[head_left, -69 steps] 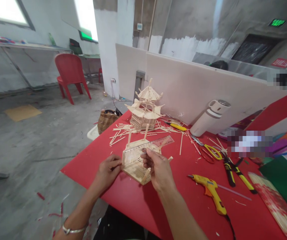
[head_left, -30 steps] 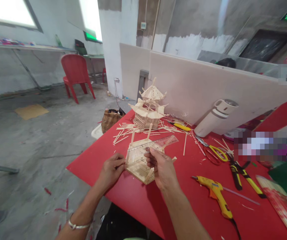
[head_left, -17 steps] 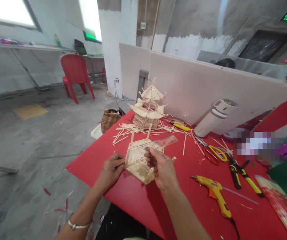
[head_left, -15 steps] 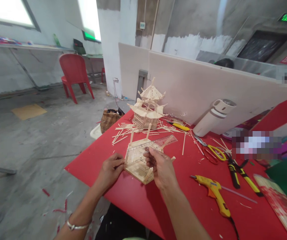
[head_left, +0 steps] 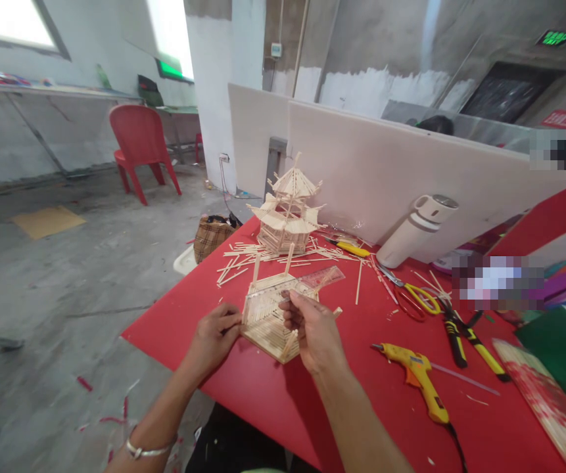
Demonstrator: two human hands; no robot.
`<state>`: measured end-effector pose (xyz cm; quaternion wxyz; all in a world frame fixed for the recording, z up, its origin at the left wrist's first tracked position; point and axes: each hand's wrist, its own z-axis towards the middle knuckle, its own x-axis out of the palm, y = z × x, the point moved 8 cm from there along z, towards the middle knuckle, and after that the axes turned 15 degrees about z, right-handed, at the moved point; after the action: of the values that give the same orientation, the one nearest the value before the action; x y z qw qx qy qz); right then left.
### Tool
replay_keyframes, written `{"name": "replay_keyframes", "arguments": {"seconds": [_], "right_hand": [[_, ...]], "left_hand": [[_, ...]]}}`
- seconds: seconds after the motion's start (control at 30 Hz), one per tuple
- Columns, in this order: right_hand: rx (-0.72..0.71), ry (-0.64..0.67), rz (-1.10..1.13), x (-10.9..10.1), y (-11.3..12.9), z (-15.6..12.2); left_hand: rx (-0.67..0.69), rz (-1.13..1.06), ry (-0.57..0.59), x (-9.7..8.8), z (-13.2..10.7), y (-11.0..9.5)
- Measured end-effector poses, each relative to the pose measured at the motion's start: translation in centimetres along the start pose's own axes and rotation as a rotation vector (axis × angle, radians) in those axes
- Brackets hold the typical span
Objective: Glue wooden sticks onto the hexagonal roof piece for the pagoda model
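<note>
A hexagonal base of thin wooden sticks, with short upright posts at its corners, lies on the red table. At its left corner, my left hand is closed, thumb and fingertips pinching the edge; whether a post is also in the pinch is hidden. Across the base lies a clear plastic ruler. My right hand is closed above the base, with thumb and forefinger pinched on the ruler's near edge. Behind stands a small stick pagoda with two roof tiers, apart from both hands.
Loose sticks surround the pagoda. A yellow cutter, a white flask, scissors and pliers lie or stand behind and right. Nearer are a yellow glue gun and a bundle of sticks.
The whole view has shifted slightly, so things appear a little further left. Both hands keep nearly the same pose on the base and ruler.
</note>
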<state>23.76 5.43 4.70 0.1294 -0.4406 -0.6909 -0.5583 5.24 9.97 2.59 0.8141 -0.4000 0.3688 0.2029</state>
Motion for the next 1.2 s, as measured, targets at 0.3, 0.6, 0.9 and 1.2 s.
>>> {"name": "replay_keyframes", "arguments": {"seconds": [0.3, 0.6, 0.9, 1.2], "right_hand": [[0.007, -0.036, -0.013, -0.2, -0.1, 0.1], [0.003, -0.032, -0.007, -0.1, -0.1, -0.1], [0.007, -0.034, 0.002, -0.1, 0.1, -0.1], [-0.199, 0.027, -0.015, 1.4, 5.7, -2.3]], "left_hand": [[-0.017, -0.011, 0.034, 0.4, -0.1, 0.2], [-0.012, -0.012, 0.035, 0.1, 0.0, -0.1], [-0.005, -0.019, 0.019, 0.2, -0.1, 0.1], [-0.027, -0.028, 0.028, 0.3, -0.1, 0.2]]}}
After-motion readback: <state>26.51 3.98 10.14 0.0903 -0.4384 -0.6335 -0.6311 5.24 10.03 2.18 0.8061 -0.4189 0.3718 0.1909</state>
